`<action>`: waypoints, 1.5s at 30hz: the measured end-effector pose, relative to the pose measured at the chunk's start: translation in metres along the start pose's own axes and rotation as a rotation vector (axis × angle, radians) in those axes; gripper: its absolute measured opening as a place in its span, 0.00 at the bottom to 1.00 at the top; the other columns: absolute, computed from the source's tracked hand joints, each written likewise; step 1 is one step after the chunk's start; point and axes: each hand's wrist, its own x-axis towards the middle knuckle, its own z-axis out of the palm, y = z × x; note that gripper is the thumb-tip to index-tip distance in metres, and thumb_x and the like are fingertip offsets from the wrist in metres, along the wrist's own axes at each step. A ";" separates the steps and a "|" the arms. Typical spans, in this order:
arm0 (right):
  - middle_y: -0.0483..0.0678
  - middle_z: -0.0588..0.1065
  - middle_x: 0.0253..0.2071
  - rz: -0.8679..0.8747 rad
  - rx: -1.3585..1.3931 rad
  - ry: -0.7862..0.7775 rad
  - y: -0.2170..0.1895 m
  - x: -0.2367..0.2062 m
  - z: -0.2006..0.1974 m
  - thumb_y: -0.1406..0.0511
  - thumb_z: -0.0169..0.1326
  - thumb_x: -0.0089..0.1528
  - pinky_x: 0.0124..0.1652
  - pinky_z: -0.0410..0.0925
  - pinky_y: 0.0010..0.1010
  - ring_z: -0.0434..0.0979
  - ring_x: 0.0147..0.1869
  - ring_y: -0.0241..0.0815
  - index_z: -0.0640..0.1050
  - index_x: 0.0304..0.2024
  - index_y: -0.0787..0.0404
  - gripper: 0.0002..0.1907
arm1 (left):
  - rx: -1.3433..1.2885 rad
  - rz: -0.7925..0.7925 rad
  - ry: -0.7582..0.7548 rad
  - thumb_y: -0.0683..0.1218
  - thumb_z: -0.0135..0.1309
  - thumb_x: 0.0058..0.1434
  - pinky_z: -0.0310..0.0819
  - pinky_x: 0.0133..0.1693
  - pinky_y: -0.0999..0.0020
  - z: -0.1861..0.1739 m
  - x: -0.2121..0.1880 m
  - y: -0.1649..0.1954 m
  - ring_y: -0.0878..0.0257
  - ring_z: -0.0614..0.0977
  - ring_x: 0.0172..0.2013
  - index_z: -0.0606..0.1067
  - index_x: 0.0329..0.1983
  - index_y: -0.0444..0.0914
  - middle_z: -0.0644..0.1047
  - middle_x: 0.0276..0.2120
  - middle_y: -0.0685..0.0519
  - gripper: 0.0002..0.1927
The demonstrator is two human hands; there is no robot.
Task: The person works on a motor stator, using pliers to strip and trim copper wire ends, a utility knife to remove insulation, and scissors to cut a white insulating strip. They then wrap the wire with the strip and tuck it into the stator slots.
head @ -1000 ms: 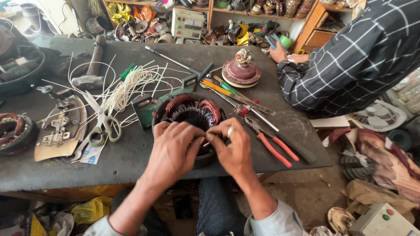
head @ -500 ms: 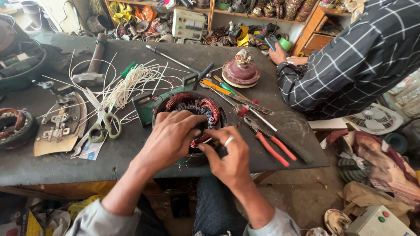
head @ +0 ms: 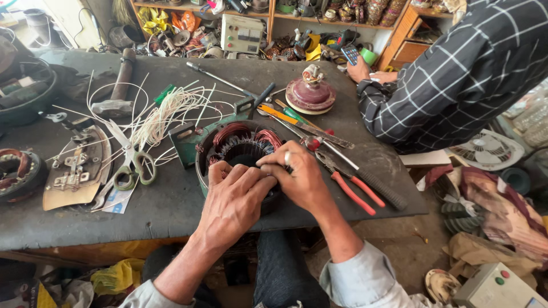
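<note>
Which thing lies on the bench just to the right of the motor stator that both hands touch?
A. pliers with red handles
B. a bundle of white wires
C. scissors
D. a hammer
A: the pliers with red handles lie right of the stator, beside the right hand; the left hand also rests on it.

A round motor stator (head: pixel 242 149) with coppery-red wire windings around a dark toothed core is seen lying flat, opening upward, on the grey workbench, at six o'clock from the maroon rotor; its near rim is covered.

Dark worn workbench (head: pixel 171 228) — cluttered wooden shelves (head: pixel 274 23) behind, littered floor (head: pixel 399 245).
</note>
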 end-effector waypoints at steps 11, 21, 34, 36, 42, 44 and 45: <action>0.51 0.74 0.39 0.019 -0.049 0.283 -0.027 -0.042 0.034 0.69 0.67 0.55 0.42 0.72 0.32 0.79 0.42 0.45 0.81 0.43 0.63 0.15 | -0.224 -0.236 -0.169 0.40 0.51 0.61 0.64 0.48 0.56 -0.004 0.009 -0.034 0.54 0.81 0.43 0.79 0.47 0.40 0.80 0.36 0.52 0.13; 0.48 0.75 0.37 0.110 0.000 0.275 -0.005 -0.031 0.032 0.71 0.64 0.57 0.43 0.71 0.33 0.77 0.44 0.43 0.80 0.36 0.63 0.06 | -0.186 -0.306 -0.168 0.44 0.56 0.61 0.62 0.49 0.56 -0.005 0.006 -0.026 0.55 0.81 0.38 0.79 0.37 0.41 0.79 0.31 0.54 0.04; 0.45 0.76 0.35 0.203 0.074 -0.076 0.010 -0.005 -0.001 0.66 0.63 0.60 0.44 0.69 0.28 0.77 0.42 0.37 0.85 0.42 0.59 0.08 | 0.094 -0.142 0.164 0.41 0.61 0.56 0.56 0.60 0.55 0.042 -0.032 0.025 0.63 0.80 0.49 0.80 0.46 0.41 0.80 0.44 0.58 0.14; 0.44 0.76 0.38 0.239 0.120 0.009 0.008 -0.017 -0.004 0.67 0.59 0.62 0.42 0.69 0.26 0.77 0.42 0.35 0.84 0.46 0.59 0.10 | 0.083 -0.200 0.220 0.41 0.62 0.58 0.56 0.60 0.58 0.042 -0.037 0.022 0.64 0.79 0.50 0.80 0.49 0.42 0.80 0.45 0.59 0.15; 0.45 0.76 0.36 0.340 0.089 0.131 -0.002 -0.048 0.006 0.70 0.63 0.59 0.42 0.70 0.26 0.76 0.40 0.35 0.83 0.46 0.62 0.12 | 0.058 -0.463 0.337 0.42 0.65 0.58 0.61 0.58 0.60 0.027 -0.050 -0.007 0.58 0.78 0.51 0.78 0.51 0.39 0.79 0.46 0.53 0.17; 0.46 0.76 0.37 0.258 0.051 0.192 -0.007 -0.051 0.015 0.70 0.66 0.55 0.40 0.71 0.26 0.76 0.38 0.35 0.81 0.45 0.62 0.15 | 0.038 -0.523 0.376 0.41 0.65 0.57 0.63 0.56 0.60 0.025 -0.054 -0.008 0.56 0.78 0.50 0.77 0.53 0.39 0.78 0.46 0.51 0.19; 0.46 0.75 0.38 0.219 0.032 0.224 -0.009 -0.051 0.020 0.70 0.68 0.53 0.40 0.71 0.26 0.76 0.37 0.35 0.81 0.44 0.62 0.16 | 0.027 -0.552 0.393 0.40 0.66 0.57 0.63 0.55 0.60 0.025 -0.056 -0.007 0.55 0.77 0.49 0.77 0.53 0.38 0.77 0.46 0.50 0.20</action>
